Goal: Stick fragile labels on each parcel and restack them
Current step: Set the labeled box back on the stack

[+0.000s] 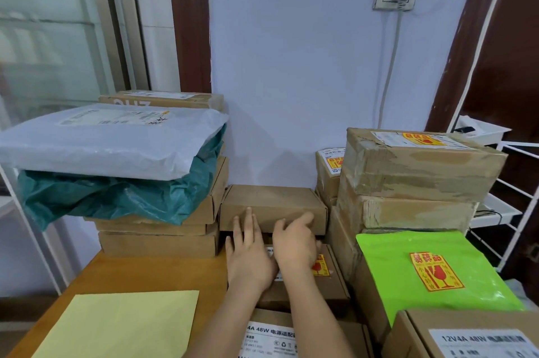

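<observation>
Two hands meet the plain box (272,206): left hand (248,252) spread flat, right hand (296,244) curled on its front edge. Best to slide it out level, clear of the labelled box (326,284) below.

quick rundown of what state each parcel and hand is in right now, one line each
left hand: open, fingers straight on the middle box front
right hand: fingers curled on the same box
middle box: closed, no fragile label visible
green mailer: labelled
top right box: labelled, taped
white mailer: no fragile label visible
</observation>
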Action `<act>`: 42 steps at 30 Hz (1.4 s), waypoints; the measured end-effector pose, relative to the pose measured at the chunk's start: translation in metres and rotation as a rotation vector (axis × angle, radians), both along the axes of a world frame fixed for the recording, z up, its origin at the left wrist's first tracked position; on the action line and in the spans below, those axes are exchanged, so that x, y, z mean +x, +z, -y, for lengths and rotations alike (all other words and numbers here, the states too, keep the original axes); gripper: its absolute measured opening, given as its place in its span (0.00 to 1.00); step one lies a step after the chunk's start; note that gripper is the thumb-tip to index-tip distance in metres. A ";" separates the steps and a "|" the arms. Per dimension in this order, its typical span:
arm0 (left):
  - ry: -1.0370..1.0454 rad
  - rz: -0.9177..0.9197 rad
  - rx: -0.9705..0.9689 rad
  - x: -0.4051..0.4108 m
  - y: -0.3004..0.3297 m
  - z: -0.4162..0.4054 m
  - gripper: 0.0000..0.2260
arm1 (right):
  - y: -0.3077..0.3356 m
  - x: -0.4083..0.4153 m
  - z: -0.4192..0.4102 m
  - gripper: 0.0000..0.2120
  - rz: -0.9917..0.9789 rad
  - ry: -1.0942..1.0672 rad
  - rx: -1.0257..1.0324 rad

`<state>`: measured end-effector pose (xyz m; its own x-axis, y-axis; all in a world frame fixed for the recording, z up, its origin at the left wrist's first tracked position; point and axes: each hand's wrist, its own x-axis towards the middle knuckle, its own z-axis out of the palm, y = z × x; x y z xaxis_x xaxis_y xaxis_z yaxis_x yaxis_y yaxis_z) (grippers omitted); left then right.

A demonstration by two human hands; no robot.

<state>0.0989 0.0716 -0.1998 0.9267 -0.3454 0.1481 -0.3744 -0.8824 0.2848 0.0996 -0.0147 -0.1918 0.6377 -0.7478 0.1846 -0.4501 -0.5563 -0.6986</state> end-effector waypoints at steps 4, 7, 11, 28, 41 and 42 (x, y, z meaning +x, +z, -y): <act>0.028 -0.019 0.018 0.000 0.003 0.000 0.37 | 0.007 -0.005 -0.007 0.34 -0.047 0.054 -0.041; 0.052 -0.032 -0.022 0.002 0.001 0.000 0.41 | 0.009 -0.006 -0.011 0.35 -0.093 0.118 -0.020; 0.062 -0.012 -0.031 0.004 -0.001 0.002 0.41 | 0.013 -0.004 -0.010 0.31 -0.101 0.176 0.139; 0.295 -0.107 -0.809 0.012 0.023 -0.012 0.25 | 0.026 -0.003 -0.013 0.23 0.076 0.127 0.306; 0.433 -0.417 -1.148 0.014 0.041 -0.023 0.36 | 0.042 -0.023 -0.019 0.23 0.067 0.140 0.313; 0.427 -0.423 -1.153 0.013 0.041 -0.024 0.36 | 0.043 -0.026 -0.020 0.23 0.064 0.135 0.304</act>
<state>0.1115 0.0954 -0.1585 0.9788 0.1165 -0.1686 0.1782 -0.0775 0.9809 0.0735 0.0050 -0.1490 0.7289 -0.6846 0.0090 -0.3364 -0.3696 -0.8661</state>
